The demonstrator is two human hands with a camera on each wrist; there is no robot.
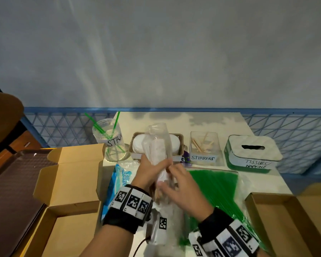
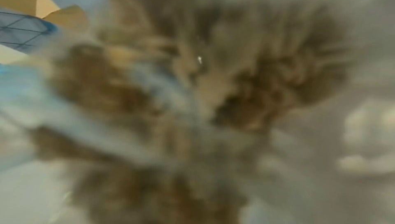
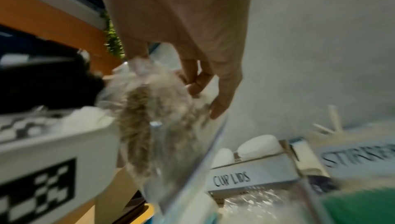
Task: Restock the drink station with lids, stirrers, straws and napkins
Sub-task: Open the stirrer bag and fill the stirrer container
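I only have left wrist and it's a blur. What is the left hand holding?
Observer: Head view shows the left hand gripping a clear plastic bag upright; the bundle inside looks like wooden stirrers.
Operator: Right hand doing anything?
Observer: The right hand is at the lower part of the same bag; right wrist view shows its fingers pinching the plastic.
Operator: Where would the contents go?
Observer: A clear container labelled STIRRERS stands behind the hands, between the cup lids box and the tissue box; it holds only a few sticks.
Operator: Straws done?
Observer: Seemingly not. The straw cup holds a few green straws, and a pack of green straws lies on the table.
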